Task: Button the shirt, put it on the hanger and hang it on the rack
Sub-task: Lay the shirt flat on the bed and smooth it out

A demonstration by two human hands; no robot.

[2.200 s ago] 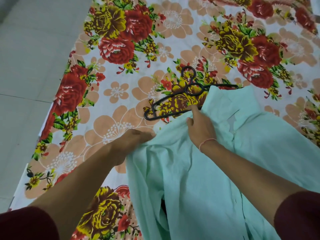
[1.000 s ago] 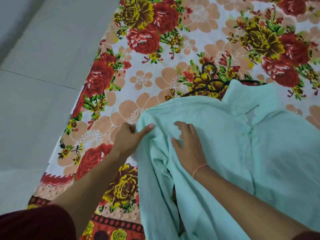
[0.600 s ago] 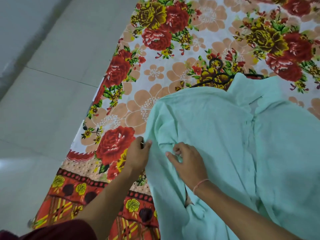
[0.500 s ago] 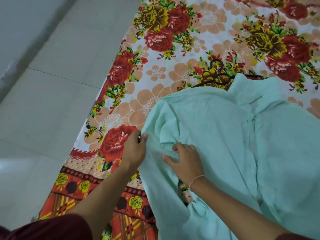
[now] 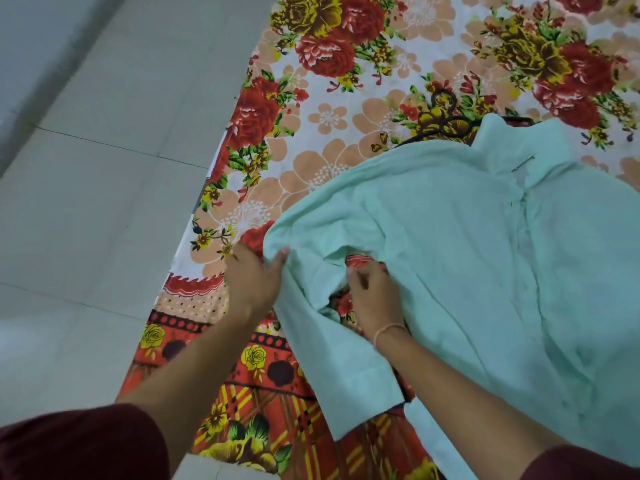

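Note:
A mint-green shirt (image 5: 485,244) lies front side up on a floral bedsheet (image 5: 329,161), collar away from me. My left hand (image 5: 254,278) pinches the outer edge of its left sleeve near the shoulder. My right hand (image 5: 375,297) grips the cloth at the sleeve's underarm fold, where the sheet shows through. The sleeve hangs down toward me between my arms. A black hanger (image 5: 445,117) lies beyond the collar; only its hook and part of one arm show, the rest is under the shirt.
The sheet's left edge runs diagonally beside a pale tiled floor (image 5: 86,202). A red and yellow patterned border (image 5: 249,375) of the sheet lies near me. No rack is in view.
Both hands have slid down from the shoulder area toward the sleeve and now bunch the cloth. The sleeve is pulled out to the left. The view has shifted left and nearer.

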